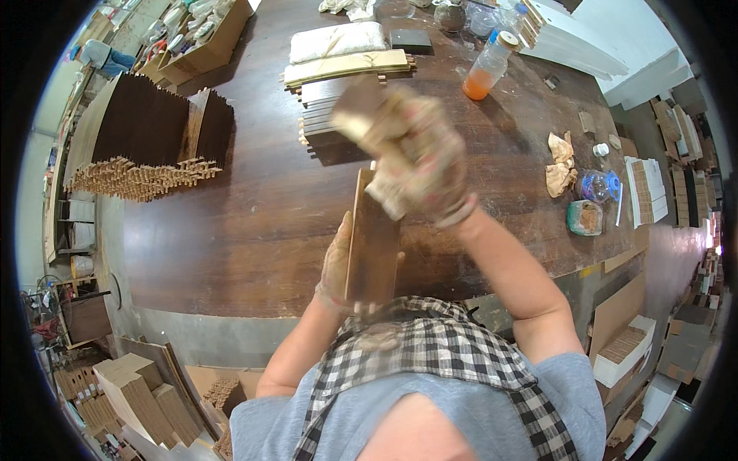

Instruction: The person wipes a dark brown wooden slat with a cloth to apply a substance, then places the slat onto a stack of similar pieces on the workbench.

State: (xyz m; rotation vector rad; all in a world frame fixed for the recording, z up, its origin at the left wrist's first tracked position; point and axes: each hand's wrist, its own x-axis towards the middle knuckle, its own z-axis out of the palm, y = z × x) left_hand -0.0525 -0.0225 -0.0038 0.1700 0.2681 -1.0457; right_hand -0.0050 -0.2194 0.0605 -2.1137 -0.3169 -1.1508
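Note:
My left hand (336,263), in a pale work glove, is wrapped round a dark brown wooden board (373,257) from its left side. The board stands tilted in front of my apron, with small pale dowels at its ends. Above its far end is my gloved right hand (438,150), blurred by motion. Its fingers are closed on a crumpled beige cloth (388,188). A brown flat piece (357,104) sticks out on the left of this hand; the blur hides what it is. Beyond it lies a short stack of dark dowelled boards (327,119).
A large stack of dowelled boards (131,134) stands at the left of the brown table (231,253). A bottle of orange liquid (488,69) stands at the back right. Nearer right are a crumpled cloth (561,165), a plastic jar (586,218) and a blue-capped bottle (600,187).

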